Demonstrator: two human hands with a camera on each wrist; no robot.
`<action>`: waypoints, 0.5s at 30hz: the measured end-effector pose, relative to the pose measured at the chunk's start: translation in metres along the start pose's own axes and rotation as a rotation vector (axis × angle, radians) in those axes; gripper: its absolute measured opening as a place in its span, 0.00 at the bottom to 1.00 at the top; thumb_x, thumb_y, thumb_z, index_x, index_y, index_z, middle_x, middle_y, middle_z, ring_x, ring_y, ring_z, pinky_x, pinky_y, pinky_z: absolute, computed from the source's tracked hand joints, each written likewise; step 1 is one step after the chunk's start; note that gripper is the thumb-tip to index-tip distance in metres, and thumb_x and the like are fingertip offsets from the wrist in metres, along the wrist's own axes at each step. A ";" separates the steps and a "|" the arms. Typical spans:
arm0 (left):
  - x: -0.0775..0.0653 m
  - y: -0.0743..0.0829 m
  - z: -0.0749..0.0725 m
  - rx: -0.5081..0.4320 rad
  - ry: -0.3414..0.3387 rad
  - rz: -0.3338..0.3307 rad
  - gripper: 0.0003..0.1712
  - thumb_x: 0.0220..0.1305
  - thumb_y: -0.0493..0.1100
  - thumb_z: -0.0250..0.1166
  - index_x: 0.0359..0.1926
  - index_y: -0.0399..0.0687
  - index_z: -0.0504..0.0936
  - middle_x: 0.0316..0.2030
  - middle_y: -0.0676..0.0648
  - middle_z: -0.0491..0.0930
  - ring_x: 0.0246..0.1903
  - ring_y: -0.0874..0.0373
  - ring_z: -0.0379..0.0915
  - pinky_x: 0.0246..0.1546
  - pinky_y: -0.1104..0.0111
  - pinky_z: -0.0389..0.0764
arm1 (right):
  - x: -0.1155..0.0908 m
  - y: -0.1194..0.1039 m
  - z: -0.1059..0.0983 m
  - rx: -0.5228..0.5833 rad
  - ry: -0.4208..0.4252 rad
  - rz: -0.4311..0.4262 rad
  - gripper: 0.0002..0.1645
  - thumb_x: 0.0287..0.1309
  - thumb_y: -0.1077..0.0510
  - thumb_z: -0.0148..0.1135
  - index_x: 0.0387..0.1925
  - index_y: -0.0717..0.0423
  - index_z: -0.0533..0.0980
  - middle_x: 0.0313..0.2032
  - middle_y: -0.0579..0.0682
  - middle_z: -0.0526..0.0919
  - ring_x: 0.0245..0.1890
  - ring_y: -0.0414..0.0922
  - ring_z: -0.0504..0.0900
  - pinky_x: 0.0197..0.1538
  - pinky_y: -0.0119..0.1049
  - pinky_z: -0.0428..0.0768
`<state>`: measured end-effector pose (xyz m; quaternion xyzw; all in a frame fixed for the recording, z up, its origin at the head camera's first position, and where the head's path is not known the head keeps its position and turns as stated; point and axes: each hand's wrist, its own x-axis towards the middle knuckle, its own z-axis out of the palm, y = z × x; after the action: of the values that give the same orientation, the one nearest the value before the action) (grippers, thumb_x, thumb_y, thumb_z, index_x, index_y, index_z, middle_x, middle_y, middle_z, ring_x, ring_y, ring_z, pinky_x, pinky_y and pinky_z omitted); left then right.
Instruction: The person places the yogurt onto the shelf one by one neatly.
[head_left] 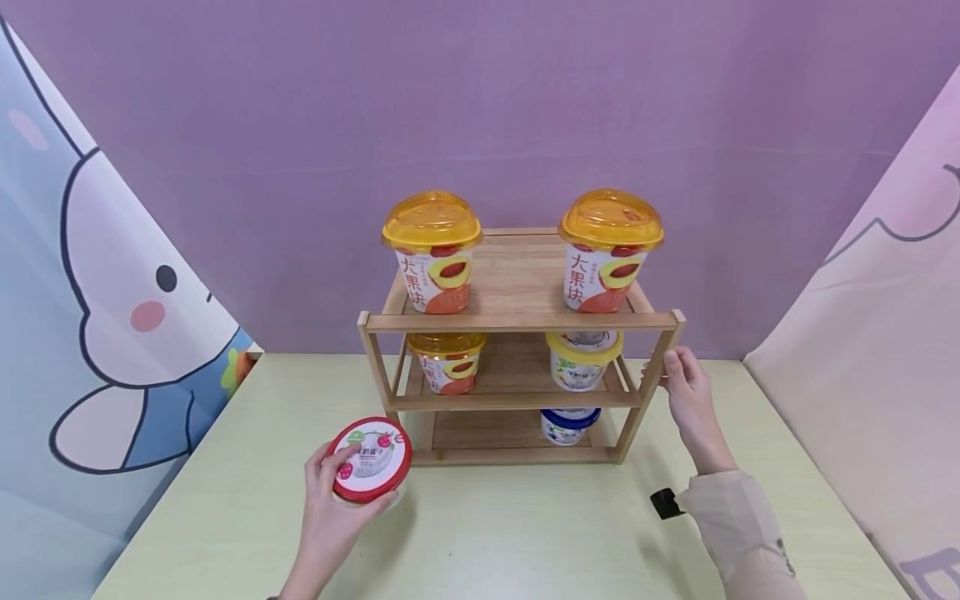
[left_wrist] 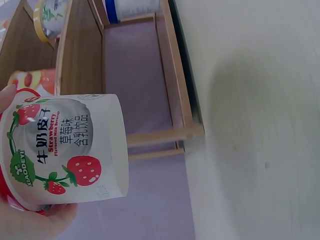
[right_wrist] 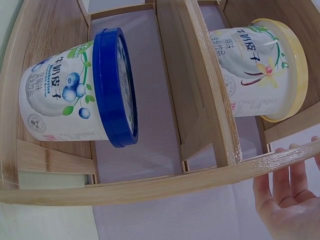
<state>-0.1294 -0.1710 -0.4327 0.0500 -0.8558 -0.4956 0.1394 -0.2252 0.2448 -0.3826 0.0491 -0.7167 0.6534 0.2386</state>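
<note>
My left hand (head_left: 330, 500) grips a strawberry-flavoured cup (left_wrist: 65, 150) with a red lid (head_left: 371, 460), held in front of the rack's lower left corner. Its fingers lie over the lid and the thumb is at the rim; in the left wrist view the cup is tipped on its side. At the right end of the wooden rack (head_left: 517, 321), my right hand (head_left: 690, 392) holds the upright post, its fingers passing behind the wood. Beside that hand, a yellow-lidded cup (right_wrist: 255, 70) stands on the middle shelf and a blue-lidded blueberry cup (right_wrist: 80, 92) on the bottom shelf.
Two orange-lidded fruit cups, one at left (head_left: 435, 254) and one at right (head_left: 609, 254), stand on the top shelf. Another fruit cup (head_left: 450, 367) sits on the middle shelf's left. A purple backdrop (head_left: 517, 100) hangs behind the pale table (head_left: 480, 533), with printed cloths at both sides.
</note>
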 end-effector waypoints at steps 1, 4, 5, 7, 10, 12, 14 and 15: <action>-0.001 0.001 0.001 -0.009 -0.007 0.001 0.43 0.35 0.46 0.76 0.54 0.44 0.65 0.59 0.41 0.48 0.55 0.41 0.52 0.48 0.46 0.66 | 0.000 0.000 0.000 0.001 0.002 -0.001 0.10 0.64 0.54 0.43 0.30 0.43 0.71 0.26 0.38 0.77 0.28 0.31 0.77 0.36 0.21 0.73; -0.005 0.004 0.007 -0.029 -0.023 0.012 0.43 0.34 0.46 0.76 0.54 0.45 0.66 0.59 0.41 0.49 0.55 0.41 0.53 0.48 0.47 0.66 | 0.000 0.001 0.000 0.008 0.004 -0.003 0.10 0.64 0.54 0.43 0.30 0.43 0.71 0.26 0.38 0.77 0.28 0.31 0.77 0.36 0.21 0.73; -0.006 0.005 0.009 -0.032 -0.026 0.014 0.43 0.34 0.46 0.76 0.54 0.46 0.66 0.59 0.41 0.49 0.55 0.41 0.53 0.48 0.47 0.67 | 0.000 0.001 0.000 0.009 0.004 -0.004 0.10 0.64 0.54 0.43 0.30 0.43 0.71 0.26 0.39 0.77 0.28 0.32 0.77 0.36 0.21 0.73; -0.007 0.006 0.013 -0.039 -0.032 0.019 0.42 0.34 0.46 0.76 0.54 0.46 0.66 0.59 0.41 0.50 0.55 0.41 0.54 0.48 0.48 0.67 | 0.000 0.001 0.000 0.008 0.004 -0.004 0.10 0.64 0.54 0.43 0.30 0.43 0.70 0.26 0.39 0.77 0.28 0.32 0.77 0.36 0.21 0.73; -0.007 0.007 0.021 -0.050 -0.043 0.018 0.42 0.34 0.45 0.76 0.53 0.47 0.66 0.59 0.42 0.50 0.55 0.42 0.54 0.47 0.48 0.68 | 0.000 0.001 0.000 0.010 0.005 -0.002 0.10 0.64 0.54 0.43 0.29 0.44 0.70 0.26 0.39 0.77 0.27 0.32 0.77 0.36 0.21 0.74; -0.007 0.008 0.027 -0.062 -0.050 0.016 0.42 0.33 0.45 0.76 0.53 0.48 0.67 0.59 0.42 0.50 0.56 0.42 0.54 0.48 0.48 0.68 | 0.000 0.001 0.000 0.012 0.006 -0.002 0.10 0.64 0.54 0.43 0.29 0.44 0.70 0.26 0.39 0.77 0.27 0.32 0.77 0.36 0.21 0.74; -0.006 0.009 0.033 -0.076 -0.058 0.014 0.42 0.32 0.45 0.77 0.52 0.49 0.67 0.59 0.43 0.50 0.56 0.43 0.54 0.48 0.49 0.68 | 0.000 0.001 0.000 0.013 0.008 -0.002 0.10 0.64 0.54 0.43 0.28 0.44 0.70 0.25 0.38 0.77 0.27 0.32 0.77 0.36 0.21 0.74; -0.006 0.010 0.037 -0.082 -0.063 0.013 0.42 0.32 0.46 0.77 0.52 0.50 0.67 0.59 0.43 0.51 0.56 0.43 0.54 0.49 0.50 0.68 | 0.000 0.001 0.000 0.014 0.008 -0.003 0.10 0.64 0.54 0.43 0.28 0.44 0.70 0.25 0.38 0.77 0.27 0.32 0.77 0.36 0.21 0.74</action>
<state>-0.1336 -0.1341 -0.4423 0.0231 -0.8389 -0.5309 0.1173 -0.2256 0.2447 -0.3833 0.0492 -0.7110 0.6584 0.2419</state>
